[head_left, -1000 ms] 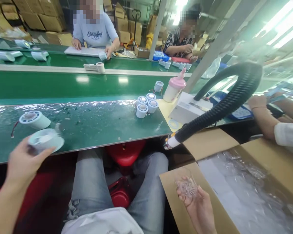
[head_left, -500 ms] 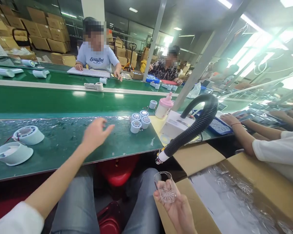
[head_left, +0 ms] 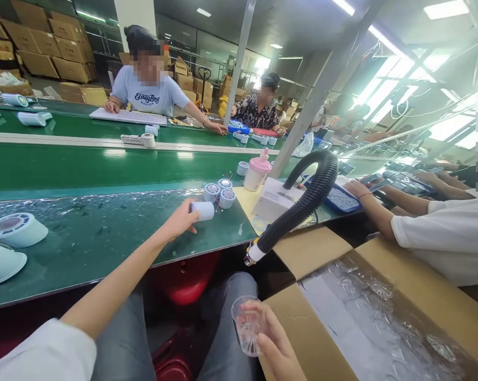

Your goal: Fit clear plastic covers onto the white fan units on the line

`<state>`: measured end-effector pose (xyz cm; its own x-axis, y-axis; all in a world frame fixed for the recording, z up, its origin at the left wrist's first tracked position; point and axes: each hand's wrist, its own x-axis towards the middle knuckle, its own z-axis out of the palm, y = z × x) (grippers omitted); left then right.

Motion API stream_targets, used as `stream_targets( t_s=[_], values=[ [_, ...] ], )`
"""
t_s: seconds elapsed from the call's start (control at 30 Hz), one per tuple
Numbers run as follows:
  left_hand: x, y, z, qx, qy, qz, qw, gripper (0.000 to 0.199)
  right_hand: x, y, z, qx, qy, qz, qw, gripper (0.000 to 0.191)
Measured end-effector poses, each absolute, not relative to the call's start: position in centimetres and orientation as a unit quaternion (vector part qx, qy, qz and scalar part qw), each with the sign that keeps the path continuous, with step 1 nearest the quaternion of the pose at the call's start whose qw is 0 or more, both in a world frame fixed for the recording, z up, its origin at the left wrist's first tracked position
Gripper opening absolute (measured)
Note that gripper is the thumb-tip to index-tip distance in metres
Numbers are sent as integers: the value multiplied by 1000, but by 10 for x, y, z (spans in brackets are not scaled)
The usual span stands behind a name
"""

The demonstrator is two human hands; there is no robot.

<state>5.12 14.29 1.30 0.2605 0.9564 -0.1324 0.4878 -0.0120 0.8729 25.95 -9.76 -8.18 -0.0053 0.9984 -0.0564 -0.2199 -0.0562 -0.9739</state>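
My left hand (head_left: pixel 182 219) grips a white cylindrical part (head_left: pixel 203 211), tipped on its side just over the green bench. Close beyond it stand several similar white round parts (head_left: pixel 225 183) with thin wires. Low in front of my lap, my right hand (head_left: pixel 271 338) holds a clear plastic cup (head_left: pixel 248 325) with a ribbed base, fingers around its side. More clear plastic pieces (head_left: pixel 381 290) lie in the open cardboard box (head_left: pixel 302 312) at the right. Two larger white round parts (head_left: pixel 18 230) rest at the bench's left end.
A black flexible hose (head_left: pixel 298 211) with a metal tip arches between my hands and the box. Behind it are a pink-lidded bottle (head_left: pixel 258 170) and a white box (head_left: pixel 273 198). People sit across the green belt (head_left: pixel 64 166) and at the right.
My left hand has reached right and taken hold of one white part from the group, tipping it over. My right hand has turned the cup. The view has shifted slightly right.
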Motion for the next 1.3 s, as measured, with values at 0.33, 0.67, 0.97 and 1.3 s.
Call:
stream_targets(
  t_s=[0.33,0.67,0.97,1.3],
  values=[
    [20,27,-19,569,338,13,750,36,218,-56,-37,-558,-785,46,267,47],
    [24,18,-31,776,314,199,509,52,222,-70,-24,-569,-657,345,354,17],
    [29,18,-57,809,228,217,497,64,223,-65,-24,-610,-493,409,467,33],
    [27,8,-43,584,260,169,750,59,242,-76,-34,-489,-677,345,428,29]
  ],
)
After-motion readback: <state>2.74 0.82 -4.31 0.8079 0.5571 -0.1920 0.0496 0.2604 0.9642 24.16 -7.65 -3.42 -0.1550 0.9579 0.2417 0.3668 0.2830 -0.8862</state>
